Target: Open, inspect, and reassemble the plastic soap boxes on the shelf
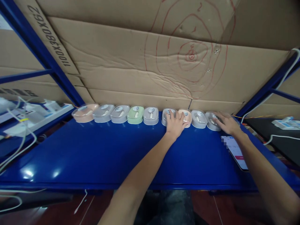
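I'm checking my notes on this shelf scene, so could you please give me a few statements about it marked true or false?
1. The left hand rests on the cases in the row, between a grey case and a pink case. True.
2. The right hand holds the phone. False: the phone lies on the blue shelf beside the right forearm, and the hand rests on the grey case at the right end of the row.
3. There is one green case in the row. True.
4. The cases are stacked in two layers. False: they stand side by side in a single row along the cardboard wall.
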### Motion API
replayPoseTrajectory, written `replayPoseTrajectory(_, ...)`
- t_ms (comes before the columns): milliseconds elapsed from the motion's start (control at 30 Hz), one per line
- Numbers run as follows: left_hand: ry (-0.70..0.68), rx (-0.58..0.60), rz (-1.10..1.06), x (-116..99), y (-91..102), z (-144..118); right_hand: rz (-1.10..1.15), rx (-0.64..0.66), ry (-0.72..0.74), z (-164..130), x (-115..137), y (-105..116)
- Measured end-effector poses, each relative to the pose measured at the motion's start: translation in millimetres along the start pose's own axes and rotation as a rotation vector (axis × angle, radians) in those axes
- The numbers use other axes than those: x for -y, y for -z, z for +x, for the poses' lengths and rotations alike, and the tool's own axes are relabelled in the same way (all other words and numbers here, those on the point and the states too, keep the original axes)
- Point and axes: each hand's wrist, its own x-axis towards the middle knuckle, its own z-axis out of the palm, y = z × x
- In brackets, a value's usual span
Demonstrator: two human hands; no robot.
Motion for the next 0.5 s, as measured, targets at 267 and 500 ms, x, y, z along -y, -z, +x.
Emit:
replayPoseTrajectory(267, 0.056, -0.010, -0.032, -21, -8.0, 8, -0.085, -0.033, -0.071, -3, 11, 0)
replayPoseTrajectory(500, -0.089, -0.052, -0.051, 1, 1.0, -11, -0.071, -0.021, -0.066, -3, 16, 6)
